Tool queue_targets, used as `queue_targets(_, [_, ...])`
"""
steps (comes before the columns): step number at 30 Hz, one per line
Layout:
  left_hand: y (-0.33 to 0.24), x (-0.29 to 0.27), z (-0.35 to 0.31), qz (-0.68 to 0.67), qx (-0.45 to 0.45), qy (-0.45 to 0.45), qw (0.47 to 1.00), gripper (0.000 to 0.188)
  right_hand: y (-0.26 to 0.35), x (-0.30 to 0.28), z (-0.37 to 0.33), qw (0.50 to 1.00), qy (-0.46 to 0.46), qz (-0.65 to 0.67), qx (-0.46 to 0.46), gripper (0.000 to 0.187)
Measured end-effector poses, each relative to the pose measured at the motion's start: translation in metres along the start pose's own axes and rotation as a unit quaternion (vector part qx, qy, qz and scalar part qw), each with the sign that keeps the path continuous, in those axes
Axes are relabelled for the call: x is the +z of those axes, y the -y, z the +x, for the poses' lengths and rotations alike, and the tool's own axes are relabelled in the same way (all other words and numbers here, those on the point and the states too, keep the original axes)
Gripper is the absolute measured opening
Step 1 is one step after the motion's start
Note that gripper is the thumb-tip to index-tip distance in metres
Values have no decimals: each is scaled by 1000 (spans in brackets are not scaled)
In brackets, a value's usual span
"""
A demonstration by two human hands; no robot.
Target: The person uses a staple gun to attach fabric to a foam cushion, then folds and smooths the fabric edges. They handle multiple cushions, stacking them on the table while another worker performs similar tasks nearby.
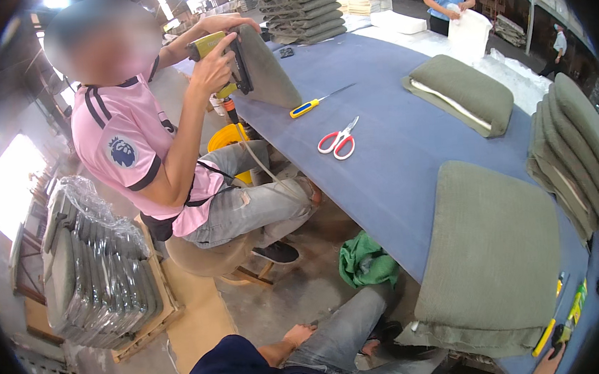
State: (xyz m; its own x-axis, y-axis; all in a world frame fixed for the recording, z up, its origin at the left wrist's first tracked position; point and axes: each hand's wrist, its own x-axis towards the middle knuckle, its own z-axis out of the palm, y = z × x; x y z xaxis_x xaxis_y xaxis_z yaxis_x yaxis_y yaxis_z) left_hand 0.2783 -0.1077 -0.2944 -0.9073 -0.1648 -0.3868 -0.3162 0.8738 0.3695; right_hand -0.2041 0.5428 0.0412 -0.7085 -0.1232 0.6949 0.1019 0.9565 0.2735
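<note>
The olive cushion (487,243) is lying on the counter (389,181) at 4 o'clock, probably handling best clear of the yellow-handled tool (544,339), while the right hand (549,363) at its 5 o'clock and left hand (300,335) at 8 are showing grips I cannot tell.

On the blue bench (382,181), red-and-white-handled scissors (342,141) lie open near a screwdriver (306,108) with a yellow-and-blue handle. At the far end rises a stack of olive pads (301,10); white slabs (367,5) lie behind it. An olive cushion (462,85) rests far right, nearer ones forming a leaning stack (567,147) along the right side. On the left, a person in a pink shirt (122,130) sits on a round stool (207,254), beside a yellow bucket (225,136). Green cloth (367,259) lies on the floor; plastic-wrapped cushions (101,277) stand farther left.
</note>
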Motion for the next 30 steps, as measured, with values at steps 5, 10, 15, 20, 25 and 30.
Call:
queue_targets(5, [-15, -60, 15, -220, -122, -79, 965, 29, -14, 30, 37, 971, -145, 190, 30, 31])
queue_targets(10, [-66, -225, 47, -387, -79, -395, 829, 27, 131, -69, 91, 907, -4, 420, -28, 45])
queue_targets(15, [-172, -339, 77, -511, 140, -355, 770, 34, 191, -25, 129, 911, 129, 388, -49, 37])
queue_targets(20, [-229, -359, 95, -534, 188, -253, 784, 60, 202, -8, 153, 911, 189, 359, 72, 48])
queue_targets(25, [-254, -356, 120, -541, 185, -206, 794, 62, 150, 14, 179, 915, 243, 314, 70, 62])
queue_targets(30, [-217, -377, 124, -400, 133, -384, 822, 56, 180, -91, 133, 821, 417, 381, 80, 64])
